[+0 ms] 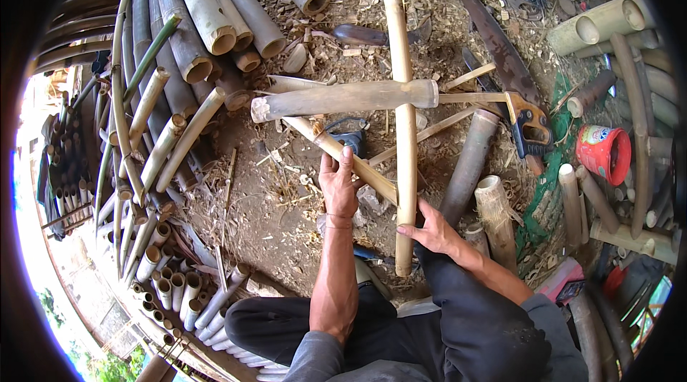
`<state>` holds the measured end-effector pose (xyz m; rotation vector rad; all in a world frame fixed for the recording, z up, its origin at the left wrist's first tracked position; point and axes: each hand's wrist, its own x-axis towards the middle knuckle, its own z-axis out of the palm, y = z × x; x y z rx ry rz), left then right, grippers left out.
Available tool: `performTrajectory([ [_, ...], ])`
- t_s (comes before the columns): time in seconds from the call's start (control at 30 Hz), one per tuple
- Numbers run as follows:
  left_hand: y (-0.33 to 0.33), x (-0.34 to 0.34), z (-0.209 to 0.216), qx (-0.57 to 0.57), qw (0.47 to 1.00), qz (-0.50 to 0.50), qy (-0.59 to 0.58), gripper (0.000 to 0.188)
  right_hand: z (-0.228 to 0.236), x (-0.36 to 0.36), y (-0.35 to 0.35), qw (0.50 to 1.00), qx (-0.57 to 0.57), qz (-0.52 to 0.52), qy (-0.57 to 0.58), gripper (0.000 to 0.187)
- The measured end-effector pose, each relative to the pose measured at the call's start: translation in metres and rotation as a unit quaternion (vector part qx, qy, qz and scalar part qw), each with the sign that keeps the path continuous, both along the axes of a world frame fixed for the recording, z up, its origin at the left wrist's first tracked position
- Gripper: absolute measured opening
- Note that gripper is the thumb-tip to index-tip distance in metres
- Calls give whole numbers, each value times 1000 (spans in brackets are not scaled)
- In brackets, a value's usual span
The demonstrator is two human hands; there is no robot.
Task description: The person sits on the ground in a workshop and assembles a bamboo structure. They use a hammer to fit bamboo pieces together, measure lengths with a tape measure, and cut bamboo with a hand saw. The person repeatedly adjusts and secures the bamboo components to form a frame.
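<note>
My left hand point(338, 185) is closed round a split-looking bamboo piece point(368, 176) that slants down to the right. Its lower end meets the side of a long, pale bamboo pole point(406, 146). Near that pole's lower end, my right hand point(436, 231) grips it from the right, thumb laid across the front; the other fingers are partly hidden. Across the pole, farther away, rests a thick greyish bamboo section point(343, 99), which also covers the upper end of the slanted piece. Neither hand touches this crosspiece.
A handsaw point(531, 128) lies right of the poles, near a red bucket point(605, 154). Large bamboo culms point(204, 17) are piled at the far left, short cut tubes point(168, 289) at the near left. A dark bamboo tube point(469, 163) lies by my right knee. Shavings cover the ground.
</note>
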<state>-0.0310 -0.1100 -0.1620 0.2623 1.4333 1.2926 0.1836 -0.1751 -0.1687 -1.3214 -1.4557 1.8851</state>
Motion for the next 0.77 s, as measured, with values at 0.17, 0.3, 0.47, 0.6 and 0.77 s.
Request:
performTrajectory([
  [0.17,1,1,0,-5,1000,2,2,41,10,1,6,1000,-25,6,1,66],
  [0.3,0,0,-4,-16,1000,2,0,39,6,2,6,1000,-23,13,-2,66],
  [0.47,-3,-1,-1,-12,1000,8,9,37,4,2,8,998,-39,42,-8,66],
  [0.6,-2,4,6,-10,1000,6,6,39,5,6,5,999,-28,28,3,62],
  [0.77,-6,8,6,-29,999,-3,18,42,6,10,1,999,-49,21,-7,62],
])
